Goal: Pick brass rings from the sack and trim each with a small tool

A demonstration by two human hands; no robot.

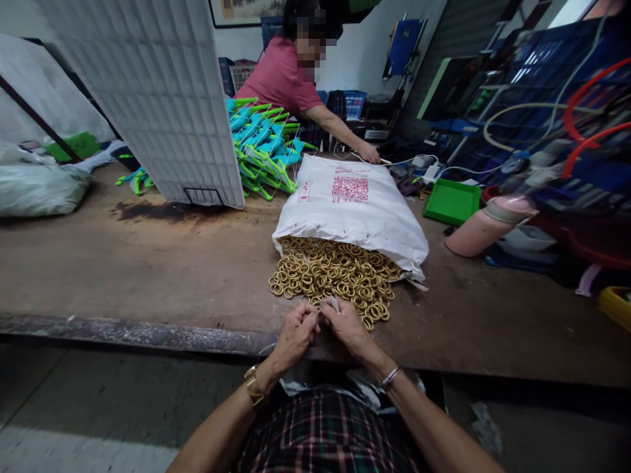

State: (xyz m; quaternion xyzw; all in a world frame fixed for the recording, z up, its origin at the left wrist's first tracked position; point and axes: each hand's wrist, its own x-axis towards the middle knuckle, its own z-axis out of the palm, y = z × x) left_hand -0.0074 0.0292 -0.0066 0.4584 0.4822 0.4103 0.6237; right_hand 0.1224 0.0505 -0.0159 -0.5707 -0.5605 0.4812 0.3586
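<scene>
A heap of brass-coloured rings [340, 279] spills from the mouth of a white woven sack [315, 220] onto the table. At the near edge of that heap, my left hand [297, 326] is closed, thumb and fingers pinched together; whatever sits between them is too small to make out. My right hand [349, 326] is closed too, fingers curled around a small, slim grey tool [335, 303] whose kind I cannot tell. The fingertips of both hands nearly meet, just above the table's front edge.
A tall white ribbed panel [192, 112] stands left of the sack, before green and turquoise plastic parts [266, 144]. On the right are a green tray [452, 201] and a pink bottle [486, 226]. Across the wooden table [148, 263], a co-worker [280, 79] stretches an arm behind the sack.
</scene>
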